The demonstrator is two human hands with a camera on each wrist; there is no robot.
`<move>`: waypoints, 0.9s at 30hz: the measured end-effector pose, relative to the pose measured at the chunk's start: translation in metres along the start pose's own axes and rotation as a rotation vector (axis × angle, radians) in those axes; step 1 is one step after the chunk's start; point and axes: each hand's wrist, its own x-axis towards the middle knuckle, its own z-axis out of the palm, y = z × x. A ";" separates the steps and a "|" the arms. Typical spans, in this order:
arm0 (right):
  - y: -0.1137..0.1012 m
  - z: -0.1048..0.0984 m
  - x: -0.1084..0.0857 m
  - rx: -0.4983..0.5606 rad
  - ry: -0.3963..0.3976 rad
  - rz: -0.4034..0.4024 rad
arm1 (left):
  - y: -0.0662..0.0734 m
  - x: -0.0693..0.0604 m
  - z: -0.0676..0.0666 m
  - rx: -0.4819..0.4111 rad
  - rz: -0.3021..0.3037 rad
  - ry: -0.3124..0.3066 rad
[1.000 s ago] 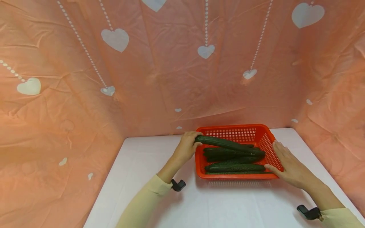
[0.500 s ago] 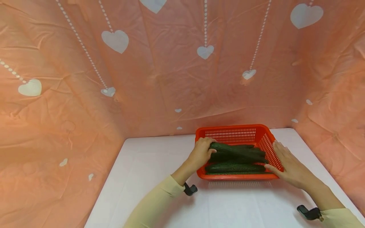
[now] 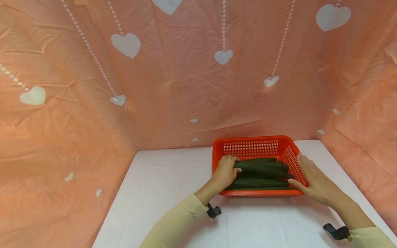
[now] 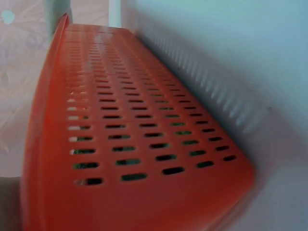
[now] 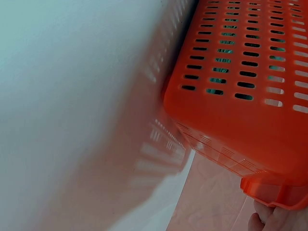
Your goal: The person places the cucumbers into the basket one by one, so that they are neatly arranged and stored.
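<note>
In the head view, an orange-red plastic basket (image 3: 263,193) with slotted walls holds several long dark green cucumbers (image 3: 258,183). My left hand (image 3: 225,174) reaches over its left side and grips the left end of a cucumber (image 3: 263,169) lying slightly tilted across the others. The right hand (image 3: 317,182) rests against the basket's right rim, fingers straight and thumb at the front corner. From the left wrist, the basket's outer wall (image 4: 120,101) fills the view, and only a dark edge of the hand shows. Fingertips (image 5: 262,211) touch the rim in the right wrist view.
The basket stands on a white-covered table (image 3: 173,179), near its back edge. Behind and on both sides hangs a peach-coloured cloth (image 3: 173,86) printed with white hearts. Black wrist mounts (image 3: 214,210) sit at both sleeves.
My left hand has moved right and down into the basket, lowering the cucumber it grips onto the others. The right hand and the basket have stayed in place.
</note>
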 end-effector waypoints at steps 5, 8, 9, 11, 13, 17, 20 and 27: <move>0.000 -0.001 0.001 0.011 -0.010 0.007 | -0.002 -0.004 0.002 0.016 0.013 0.005; 0.000 -0.001 0.002 0.018 -0.021 0.010 | -0.005 -0.006 -0.003 0.065 0.047 0.052; 0.000 -0.001 0.003 0.020 -0.022 0.012 | -0.006 -0.006 -0.005 0.093 0.060 0.069; -0.001 -0.002 0.003 0.025 -0.031 0.016 | -0.010 -0.007 -0.010 0.127 0.078 0.099; -0.001 -0.002 0.004 0.030 -0.045 0.025 | -0.014 -0.009 -0.016 0.133 0.076 0.113; -0.003 -0.005 0.004 0.048 -0.087 0.052 | -0.030 -0.016 -0.030 0.089 0.042 0.130; -0.004 -0.010 0.006 0.066 -0.118 0.080 | -0.046 -0.022 -0.042 0.054 0.014 0.159; -0.002 -0.021 0.005 0.040 -0.061 0.026 | -0.085 -0.041 -0.070 0.131 0.060 0.231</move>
